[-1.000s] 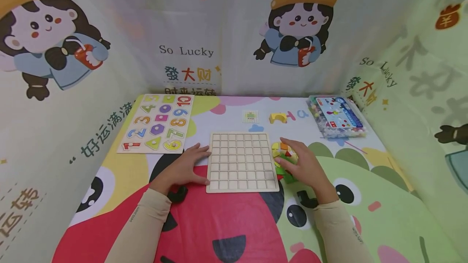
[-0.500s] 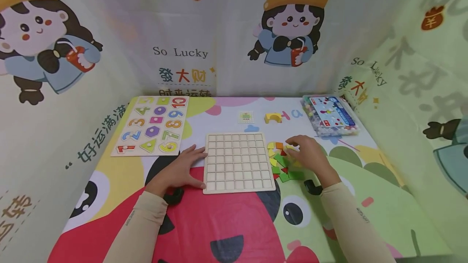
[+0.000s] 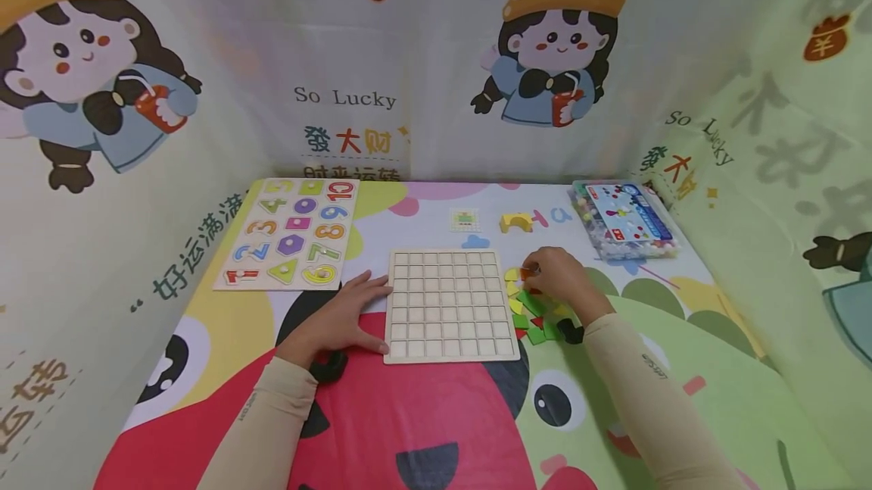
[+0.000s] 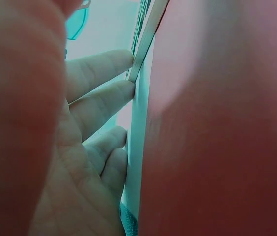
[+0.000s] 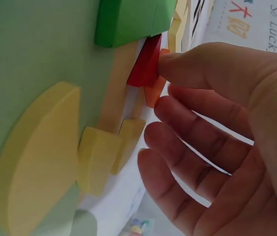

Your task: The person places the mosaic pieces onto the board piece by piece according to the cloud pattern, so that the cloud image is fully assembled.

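Observation:
A pale wooden grid board [image 3: 451, 307] lies on the tablecloth between the hands. My left hand [image 3: 346, 317] rests with spread fingers at the board's left edge; in the left wrist view, the fingertips [image 4: 125, 90] touch its rim. My right hand [image 3: 564, 283] is over a loose pile of small blocks right of the board. Its thumb and forefinger pinch an orange block [image 5: 154, 92]. Close to the thumb tip is a red triangular block [image 5: 146, 63], with a green block [image 5: 131, 22] beyond. Yellow blocks [image 5: 99, 160] and a yellow rounded piece [image 5: 38, 162] lie nearby.
A number and shape puzzle board [image 3: 291, 236] lies at the back left. Behind the grid board are a small pattern card [image 3: 465, 220] and a yellow arch block [image 3: 515, 223]. A clear box of beads [image 3: 623, 219] stands at the back right. Printed curtains enclose the table.
My right hand first drew back from the board's right edge, then came down on the pile and took hold of the orange block. The left hand stays at the board's left edge.

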The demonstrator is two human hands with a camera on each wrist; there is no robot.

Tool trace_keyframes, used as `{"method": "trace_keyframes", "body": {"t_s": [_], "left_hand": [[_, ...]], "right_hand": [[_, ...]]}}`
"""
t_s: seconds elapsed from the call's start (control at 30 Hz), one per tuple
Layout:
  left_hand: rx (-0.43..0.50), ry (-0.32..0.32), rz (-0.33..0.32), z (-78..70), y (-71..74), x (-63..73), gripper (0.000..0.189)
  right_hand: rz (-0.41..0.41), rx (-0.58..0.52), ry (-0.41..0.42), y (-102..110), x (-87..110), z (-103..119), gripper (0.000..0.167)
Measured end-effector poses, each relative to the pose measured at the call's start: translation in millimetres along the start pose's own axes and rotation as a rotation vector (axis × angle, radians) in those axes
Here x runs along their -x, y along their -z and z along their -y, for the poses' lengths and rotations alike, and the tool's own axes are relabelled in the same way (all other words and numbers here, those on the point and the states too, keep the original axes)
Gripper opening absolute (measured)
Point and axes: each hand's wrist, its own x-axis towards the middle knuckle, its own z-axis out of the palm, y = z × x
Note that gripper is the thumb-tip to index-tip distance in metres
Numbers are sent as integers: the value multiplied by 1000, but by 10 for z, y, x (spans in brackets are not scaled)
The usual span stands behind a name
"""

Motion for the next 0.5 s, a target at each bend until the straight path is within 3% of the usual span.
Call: {"method": "trace_keyframes", "body": {"t_s": [0.5], "left_hand": [[-15,1,-4,-5,11,-9,107]], "right_hand": [[34,-19,33,26,-57,-74,28]]}}
